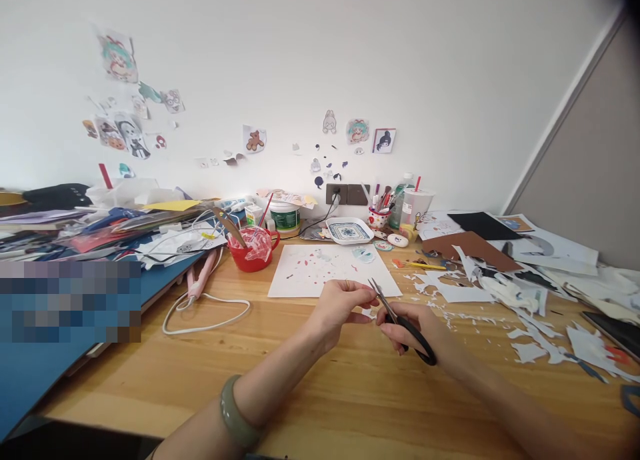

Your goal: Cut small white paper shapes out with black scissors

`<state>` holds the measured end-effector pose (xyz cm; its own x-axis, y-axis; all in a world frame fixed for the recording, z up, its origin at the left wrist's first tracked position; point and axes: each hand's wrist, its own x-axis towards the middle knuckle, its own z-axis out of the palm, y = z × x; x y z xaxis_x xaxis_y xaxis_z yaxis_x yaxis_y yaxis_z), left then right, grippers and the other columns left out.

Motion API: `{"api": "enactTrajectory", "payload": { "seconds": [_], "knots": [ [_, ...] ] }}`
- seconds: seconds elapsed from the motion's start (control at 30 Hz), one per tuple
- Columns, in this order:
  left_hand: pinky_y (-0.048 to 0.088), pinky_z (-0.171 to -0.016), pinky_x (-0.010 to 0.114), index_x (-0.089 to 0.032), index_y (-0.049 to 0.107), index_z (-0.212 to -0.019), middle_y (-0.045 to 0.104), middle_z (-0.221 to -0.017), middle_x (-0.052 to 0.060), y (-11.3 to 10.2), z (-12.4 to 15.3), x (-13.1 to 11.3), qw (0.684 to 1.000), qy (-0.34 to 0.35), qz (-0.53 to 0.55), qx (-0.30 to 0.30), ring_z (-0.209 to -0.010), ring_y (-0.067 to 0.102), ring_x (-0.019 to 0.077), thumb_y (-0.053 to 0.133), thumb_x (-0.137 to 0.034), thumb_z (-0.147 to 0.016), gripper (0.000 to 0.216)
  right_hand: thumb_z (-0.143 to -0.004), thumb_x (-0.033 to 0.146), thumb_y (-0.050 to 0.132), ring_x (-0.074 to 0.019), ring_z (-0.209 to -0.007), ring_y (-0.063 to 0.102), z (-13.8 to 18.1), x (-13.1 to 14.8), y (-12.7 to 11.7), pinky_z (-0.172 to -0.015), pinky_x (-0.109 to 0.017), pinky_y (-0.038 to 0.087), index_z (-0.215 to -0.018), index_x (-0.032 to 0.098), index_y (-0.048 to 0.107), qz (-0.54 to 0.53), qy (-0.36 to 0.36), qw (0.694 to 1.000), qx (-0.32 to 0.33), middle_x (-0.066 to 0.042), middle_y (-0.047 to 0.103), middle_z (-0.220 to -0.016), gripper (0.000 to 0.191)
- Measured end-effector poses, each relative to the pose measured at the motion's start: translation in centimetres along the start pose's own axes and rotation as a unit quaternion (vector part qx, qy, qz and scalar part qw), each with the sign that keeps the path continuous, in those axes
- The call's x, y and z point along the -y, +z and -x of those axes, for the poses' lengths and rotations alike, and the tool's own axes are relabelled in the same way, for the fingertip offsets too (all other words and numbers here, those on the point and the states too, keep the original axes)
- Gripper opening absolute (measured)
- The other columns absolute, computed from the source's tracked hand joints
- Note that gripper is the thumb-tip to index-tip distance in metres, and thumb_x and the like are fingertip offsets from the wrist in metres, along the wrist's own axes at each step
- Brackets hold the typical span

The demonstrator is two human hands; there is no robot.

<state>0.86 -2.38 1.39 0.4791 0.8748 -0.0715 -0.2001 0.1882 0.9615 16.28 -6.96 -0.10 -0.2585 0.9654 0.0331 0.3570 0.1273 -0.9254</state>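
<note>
My right hand (417,330) is closed on black-handled scissors (400,320), whose blades point up and to the left. My left hand (340,307) pinches a small white paper piece (369,311) right beside the blades. Both hands hover just above the wooden desk (320,387), in front of a white sheet (330,270) dotted with small coloured bits. A green bangle (237,413) sits on my left wrist.
White paper scraps (500,300) cover the desk's right side, with brown and black sheets (470,243) behind. A red cup (253,250), a patterned dish (349,231), a pen cup (379,217) and a white cable (205,310) stand farther back. Piled papers (100,230) fill the left.
</note>
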Motion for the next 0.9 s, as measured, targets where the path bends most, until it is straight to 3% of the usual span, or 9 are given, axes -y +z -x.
{"api": "enactTrajectory", "payload": {
  "seconds": [0.9],
  "knots": [
    [0.043, -0.052, 0.020, -0.011, 0.061, -0.064, 0.058, -0.065, 0.005, -0.13, 0.05, -0.42, 1.000, -0.015, 0.002, 0.001, -0.064, 0.051, 0.0107, 0.063, -0.023, -0.058, 0.014, -0.072, 0.034, 0.052, -0.0086, -0.046, 0.046, -0.04, -0.21, -0.25, -0.046, -0.021, 0.039, -0.075, 0.016, 0.052, 0.016, 0.010, 1.000, 0.007, 0.004, 0.043, -0.054, 0.019]
  ]
}}
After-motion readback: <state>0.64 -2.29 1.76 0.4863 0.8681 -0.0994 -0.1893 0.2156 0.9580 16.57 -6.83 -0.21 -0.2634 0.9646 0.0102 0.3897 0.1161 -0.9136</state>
